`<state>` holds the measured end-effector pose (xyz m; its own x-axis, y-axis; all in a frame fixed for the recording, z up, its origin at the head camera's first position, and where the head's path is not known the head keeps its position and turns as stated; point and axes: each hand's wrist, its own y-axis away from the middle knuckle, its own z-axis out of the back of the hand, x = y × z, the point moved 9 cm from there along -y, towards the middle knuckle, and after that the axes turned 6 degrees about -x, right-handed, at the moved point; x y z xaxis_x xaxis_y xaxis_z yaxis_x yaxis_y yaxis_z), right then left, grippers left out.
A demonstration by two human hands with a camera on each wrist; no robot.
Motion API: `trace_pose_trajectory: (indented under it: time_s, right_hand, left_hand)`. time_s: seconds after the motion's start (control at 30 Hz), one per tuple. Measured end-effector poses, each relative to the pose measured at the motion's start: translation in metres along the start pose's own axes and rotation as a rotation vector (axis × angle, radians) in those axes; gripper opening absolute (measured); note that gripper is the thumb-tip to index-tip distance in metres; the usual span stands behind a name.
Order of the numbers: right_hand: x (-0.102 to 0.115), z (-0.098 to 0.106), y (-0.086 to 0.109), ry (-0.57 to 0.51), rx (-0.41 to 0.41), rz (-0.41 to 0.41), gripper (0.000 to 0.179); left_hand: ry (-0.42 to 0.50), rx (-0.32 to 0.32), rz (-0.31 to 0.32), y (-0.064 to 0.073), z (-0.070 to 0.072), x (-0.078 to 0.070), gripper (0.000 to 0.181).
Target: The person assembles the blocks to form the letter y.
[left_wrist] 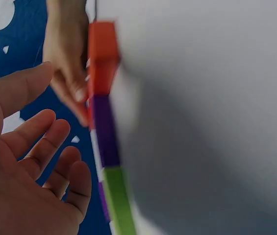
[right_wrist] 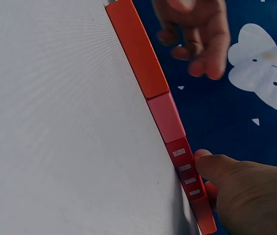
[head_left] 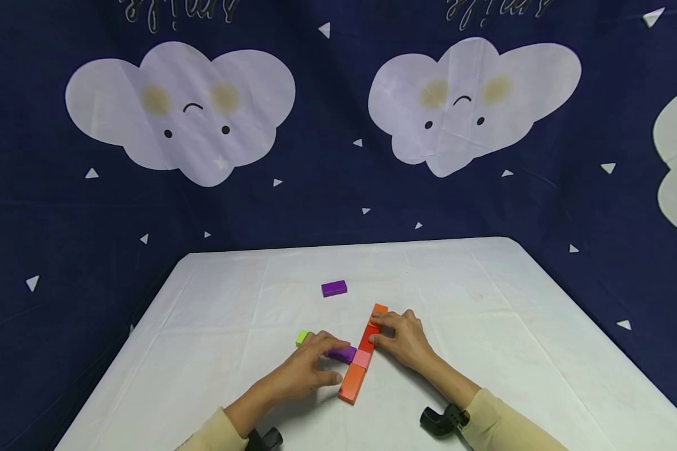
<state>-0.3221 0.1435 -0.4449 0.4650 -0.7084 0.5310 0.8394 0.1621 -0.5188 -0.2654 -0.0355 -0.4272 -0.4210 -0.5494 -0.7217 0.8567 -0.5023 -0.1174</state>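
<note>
A row of blocks lies on the white table: an orange block [head_left: 352, 383] nearest, a pink block [head_left: 361, 359], a red block [head_left: 368, 339], then another orange block [head_left: 380, 309]. My right hand [head_left: 407, 338] holds the red block with thumb and index finger near its far end; its other fingers are partly hidden. From the pink block a purple block [head_left: 343, 354] extends leftward, followed by a green block [head_left: 302, 337] partly covered by my left hand [head_left: 307, 369]. That hand hovers beside the purple block, fingers spread and relaxed, gripping nothing.
A separate purple block [head_left: 334, 288] lies farther back on the table [head_left: 457, 282]. Behind the table hangs a dark blue cloth [head_left: 327, 213] printed with white clouds and triangles.
</note>
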Motion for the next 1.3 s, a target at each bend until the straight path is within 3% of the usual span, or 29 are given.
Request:
trace_pose_trajectory:
  time_s: [0.3, 0.67, 0.87, 1.03, 1.3]
  right_hand:
    - [-0.001, 0.0, 0.001, 0.011, 0.006, -0.009, 0.039]
    - [0.0, -0.001, 0.001, 0.004, 0.004, -0.005, 0.04]
    - [-0.001, -0.002, 0.001, 0.001, 0.011, -0.015, 0.039]
    - [-0.001, 0.0, 0.0, 0.014, 0.001, -0.011, 0.039]
    - [-0.002, -0.001, 0.0, 0.009, 0.015, -0.01, 0.039]
  left_hand:
    - [-0.041, -0.153, -0.019, -0.038, 0.043, 0.005, 0.047]
    - [-0.117, -0.24, 0.049, -0.083, 0.071, 0.039, 0.041]
    - [-0.142, -0.237, 0.061, -0.105, 0.075, 0.051, 0.043]
    - [-0.117, -0.206, 0.139, -0.122, 0.076, 0.066, 0.045]
    - [-0.106, -0.165, 0.224, -0.132, 0.075, 0.084, 0.047]
